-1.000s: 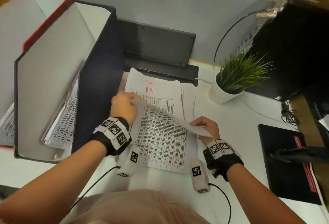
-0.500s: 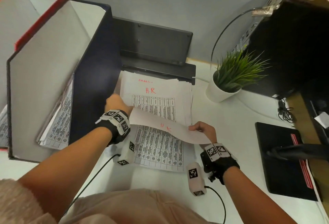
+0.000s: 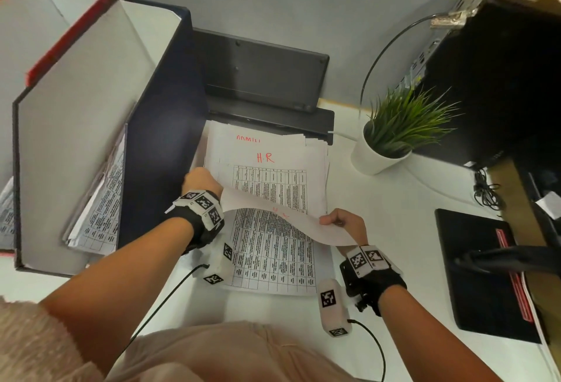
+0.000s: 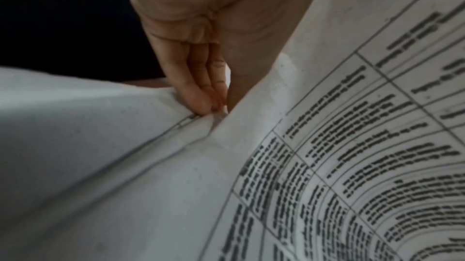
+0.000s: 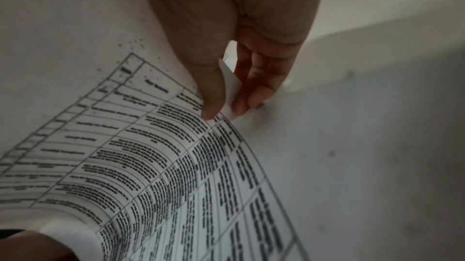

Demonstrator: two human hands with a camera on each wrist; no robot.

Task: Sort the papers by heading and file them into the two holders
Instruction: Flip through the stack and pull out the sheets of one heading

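Note:
A stack of printed papers [image 3: 299, 154] lies on the white desk; its uncovered sheet is headed "H.R" [image 3: 265, 157] in red, and one behind reads "ADMIN". Both hands hold the top sheet [image 3: 273, 217], curled back toward me with its blank back showing. My left hand [image 3: 202, 182] pinches the sheet's left edge, as the left hand [image 4: 216, 110] shows close up. My right hand [image 3: 343, 223] pinches its right corner between thumb and fingers, seen up close on the right hand [image 5: 224, 112]. The blue holder [image 3: 164, 138] stands left, holding papers [image 3: 100, 211]. The red holder [image 3: 69, 26] is beyond it.
A potted plant [image 3: 391, 138] stands right of the stack. A black device [image 3: 261, 78] leans on the partition behind the papers. A dark computer case [image 3: 501, 78] and a black pad [image 3: 479, 275] fill the right side. Wrist cables trail near my lap.
The top sheet has been peeled further back toward me, baring more of the H.R sheet beneath. Both hands kept their pinch and came slightly nearer.

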